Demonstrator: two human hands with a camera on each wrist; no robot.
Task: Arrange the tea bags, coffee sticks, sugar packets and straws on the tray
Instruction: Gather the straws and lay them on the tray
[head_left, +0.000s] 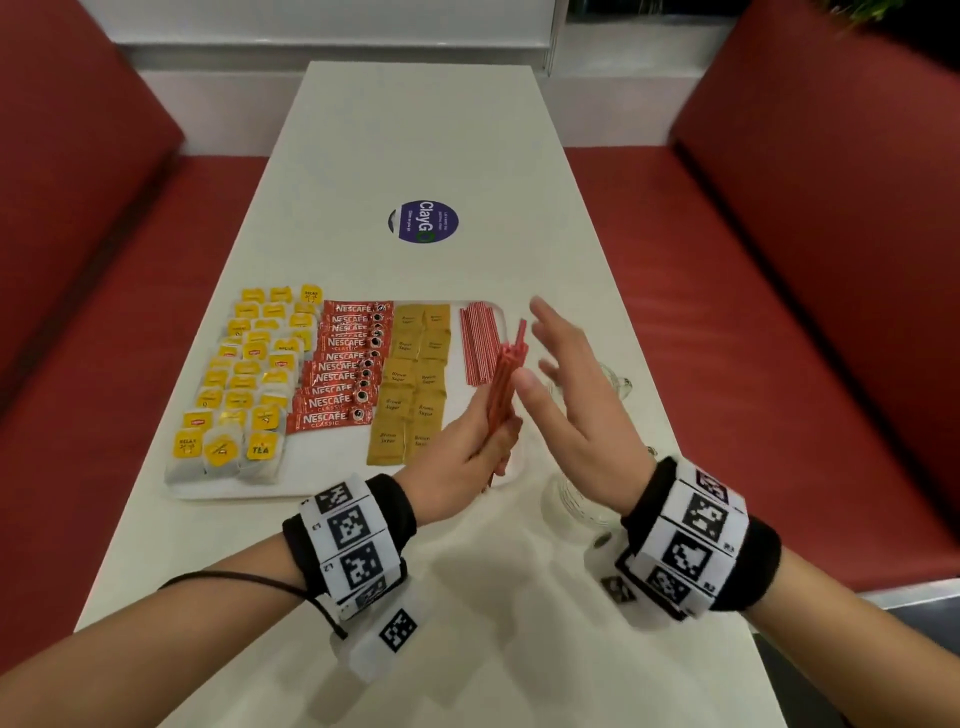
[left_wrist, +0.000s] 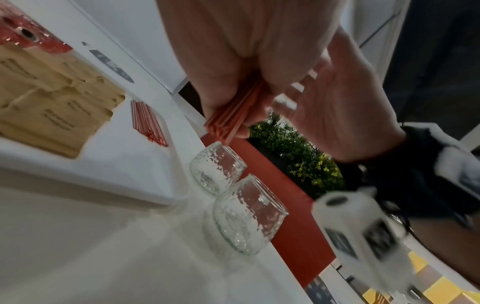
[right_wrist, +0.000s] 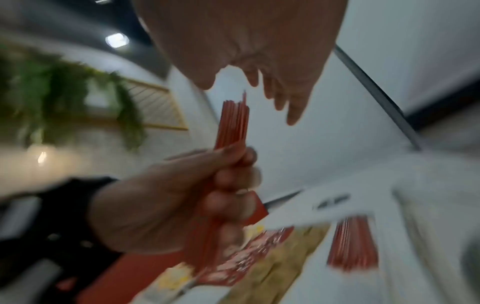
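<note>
A white tray (head_left: 498, 312) holds yellow-tagged tea bags (head_left: 244, 384) on the left, red coffee sticks (head_left: 337, 364), brown sugar packets (head_left: 415, 379) and a row of red straws (head_left: 480, 345) on the right. Above the tray's near right corner my left hand (head_left: 483, 441) grips a bundle of red straws (head_left: 506, 384), held nearly upright. The same bundle (right_wrist: 233, 123) rises from my left hand's curled fingers (right_wrist: 233, 185) in the right wrist view. My right hand (head_left: 561, 374) is flat with straight fingers, just right of the bundle's top end.
Two clear textured glasses (left_wrist: 218, 166) (left_wrist: 249, 214) stand on the white table (head_left: 415, 130) right of the tray, partly under my right wrist. A round blue sticker (head_left: 423, 221) lies mid-table. Red bench seats (head_left: 779, 286) flank both sides.
</note>
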